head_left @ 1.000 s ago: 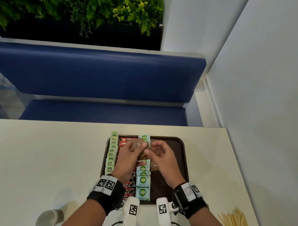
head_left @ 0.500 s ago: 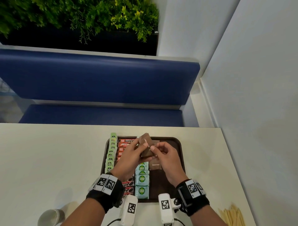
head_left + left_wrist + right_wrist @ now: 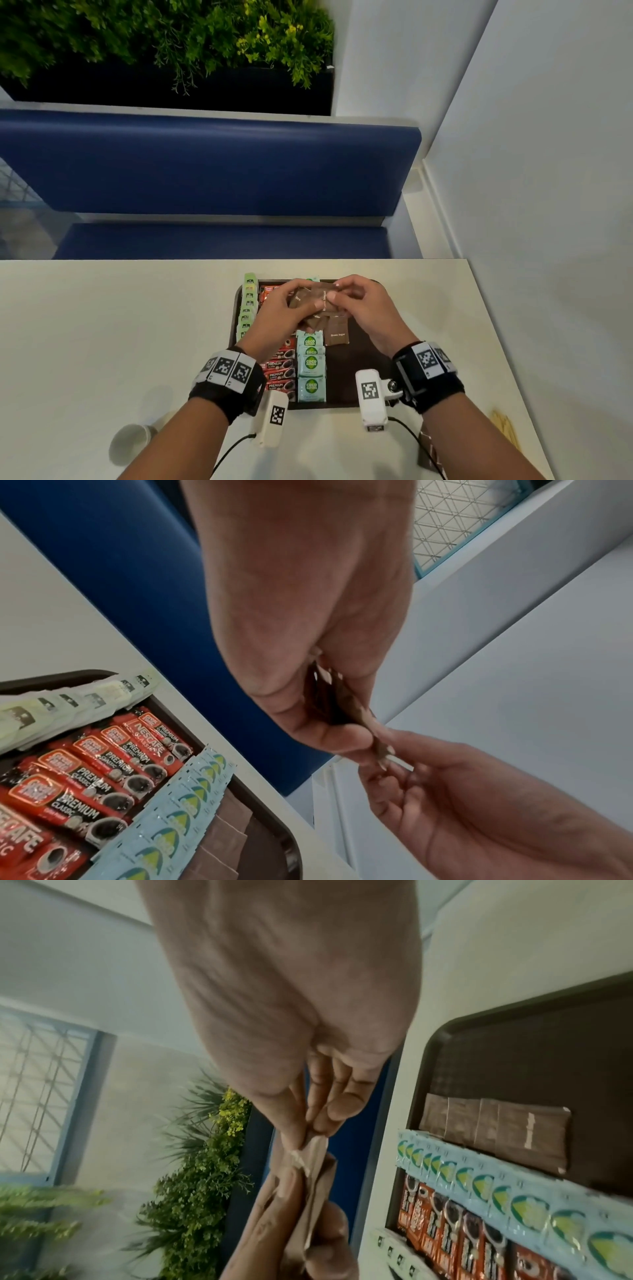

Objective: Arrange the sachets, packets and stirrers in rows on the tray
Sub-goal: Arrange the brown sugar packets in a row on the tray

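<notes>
Red coffee sachets on tray: "NESCAFE CLASSIC", "PREMIUM CLASSIC", orange badge w/ text too blurred to read. Head view shows same row w/ "PREMIUM CLASSIC". Pale blue packets: green round logo "COCO NATURA"; small print below unreadable. Brown sachet lying on tray: "Brown Sugar" in white. Brown sachets held in both hands: "Brown Sugar" partly legible, sideways. Green sachets along left rim: dark label, text too small. Wrist bands + cams: b/w square marker codes, no letters.

Right hand pinches brown sachets beside the tray.
</notes>
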Demonstrator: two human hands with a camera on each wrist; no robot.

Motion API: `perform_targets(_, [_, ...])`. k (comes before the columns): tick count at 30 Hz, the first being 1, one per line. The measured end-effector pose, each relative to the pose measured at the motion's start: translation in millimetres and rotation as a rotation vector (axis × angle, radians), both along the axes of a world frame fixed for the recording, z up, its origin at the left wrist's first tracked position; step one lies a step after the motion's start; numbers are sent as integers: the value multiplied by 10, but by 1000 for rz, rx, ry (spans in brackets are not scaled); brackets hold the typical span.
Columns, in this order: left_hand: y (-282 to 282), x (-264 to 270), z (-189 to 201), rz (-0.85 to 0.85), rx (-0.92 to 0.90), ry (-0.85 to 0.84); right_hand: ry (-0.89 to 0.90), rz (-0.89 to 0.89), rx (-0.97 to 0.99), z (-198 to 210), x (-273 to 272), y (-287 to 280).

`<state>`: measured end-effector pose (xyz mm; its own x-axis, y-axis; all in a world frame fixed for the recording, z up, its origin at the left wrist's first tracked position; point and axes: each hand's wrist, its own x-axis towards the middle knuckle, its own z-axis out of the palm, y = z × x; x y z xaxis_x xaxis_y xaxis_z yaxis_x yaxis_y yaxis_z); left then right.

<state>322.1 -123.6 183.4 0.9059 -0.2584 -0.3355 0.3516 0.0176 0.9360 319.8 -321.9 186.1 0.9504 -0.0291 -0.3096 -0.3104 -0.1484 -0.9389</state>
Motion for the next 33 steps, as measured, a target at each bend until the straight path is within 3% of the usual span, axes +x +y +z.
perform_targets(4, [0, -3, 9, 142, 28, -48, 98, -100, 204, 9, -103, 35])
perform_targets(11, [19, -21, -36, 168, 122, -161, 181, -194, 334, 8, -289, 155])
perform_targets(16, [71, 23, -40, 109, 204, -246, 139, -101, 146, 75, -318, 104])
perform_targets(22, [73, 90, -75, 55, 265, -236, 94, -29, -70, -83, -235, -130])
perform_targets(27, [123, 63, -158, 188, 246, -151, 186, -235, -119, -620, -192, -409])
perform_targets(33, [256, 36, -292, 207, 288, -76, 403, -231, -261, -1546, -380, -366])
